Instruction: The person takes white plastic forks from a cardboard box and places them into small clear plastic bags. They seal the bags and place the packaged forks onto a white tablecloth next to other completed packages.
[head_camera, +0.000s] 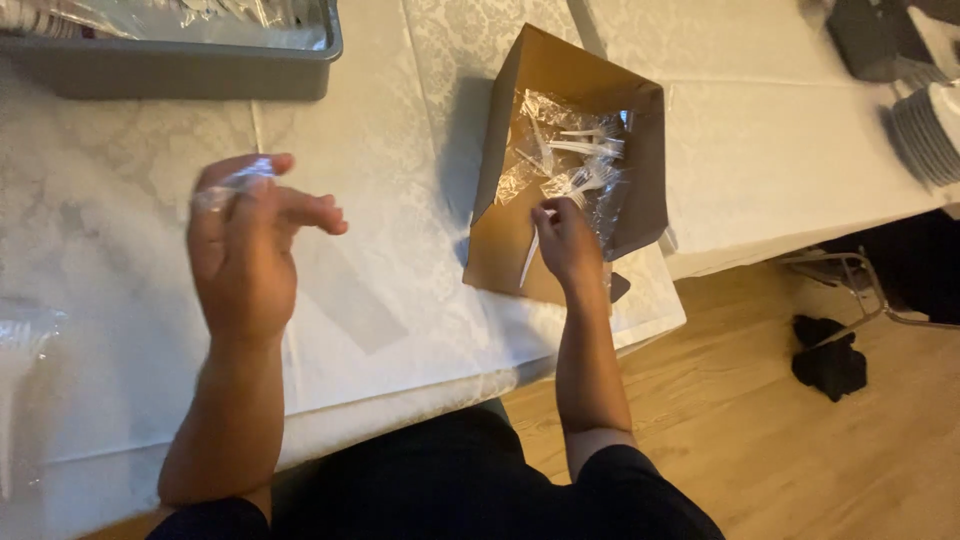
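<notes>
the fingers of the right hand are pinching closed on a white plastic fork, gripping it near its upper end inside the open brown cardboard box. the fork's long axis is running steeply, from the fingertips down and slightly left toward the box's near edge; which end carries the tines is too small to tell. just above the hand, more white plastic cutlery in torn clear wrap is lying in a loose heap, most pieces pointing roughly left to right.

the left hand is hovering above the white tablecloth, its fingers loosely spread and curling, with a scrap of clear film clinging across the fingertips; the motion blur makes it hard to say whether it is being gripped or is merely sticking.

what could be going wrong, as i judge it: the pinch on the fork is a light one at one end, so the free end could be snagging on the crinkled wrap and flipping the fork out. the box is sitting close to the table corner, and a tug could be nudging it toward the wooden floor. the film could keep sticking to the left hand.

a grey tray is sitting at the far left, stacked plates at the far right.
</notes>
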